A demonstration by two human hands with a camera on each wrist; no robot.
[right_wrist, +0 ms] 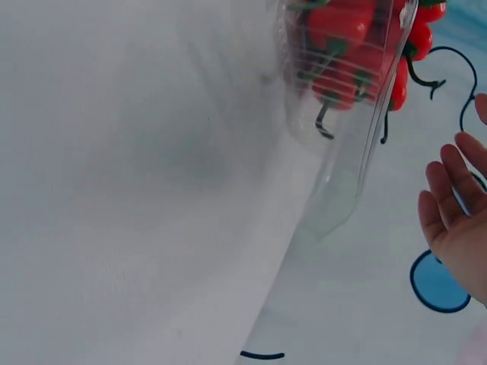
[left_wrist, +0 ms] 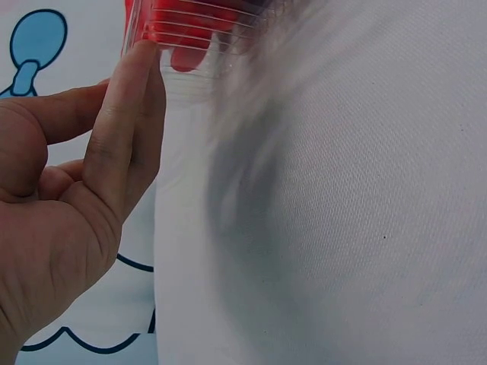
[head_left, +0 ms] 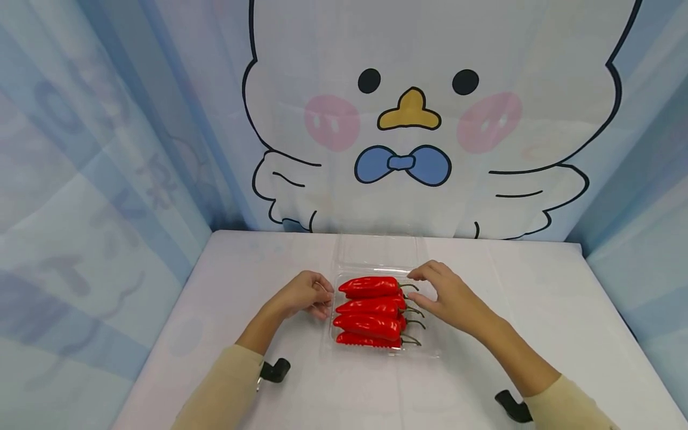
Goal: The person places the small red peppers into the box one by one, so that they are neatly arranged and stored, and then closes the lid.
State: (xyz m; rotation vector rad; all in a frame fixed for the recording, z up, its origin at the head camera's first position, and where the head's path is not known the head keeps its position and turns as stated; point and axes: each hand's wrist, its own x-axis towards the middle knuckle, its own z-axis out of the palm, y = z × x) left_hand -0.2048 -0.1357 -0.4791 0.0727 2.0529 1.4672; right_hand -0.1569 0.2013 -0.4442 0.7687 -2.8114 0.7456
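Observation:
Several glossy red chili peppers (head_left: 371, 325) with green stems lie stacked in a clear plastic clamshell box (head_left: 344, 278), its lid folded open toward the wall. My left hand (head_left: 309, 295) is at the box's left side. In the left wrist view, straight fingers of the left hand (left_wrist: 95, 152) touch the clear box (left_wrist: 202, 15) at its edge. Near the stems on the right, my right hand (head_left: 448, 298) has its thumb and fingers spread apart with nothing between them. The right wrist view shows the right hand (right_wrist: 460, 205) apart from the box (right_wrist: 346, 182).
A white cloth-covered table (head_left: 494, 280) bears the box. Behind it hangs a curtain (head_left: 333, 203) printed with a cartoon bird, and blue curtains (head_left: 107, 179) stand at the sides. Black wrist-camera mounts (head_left: 276, 370) stick out at both sleeves.

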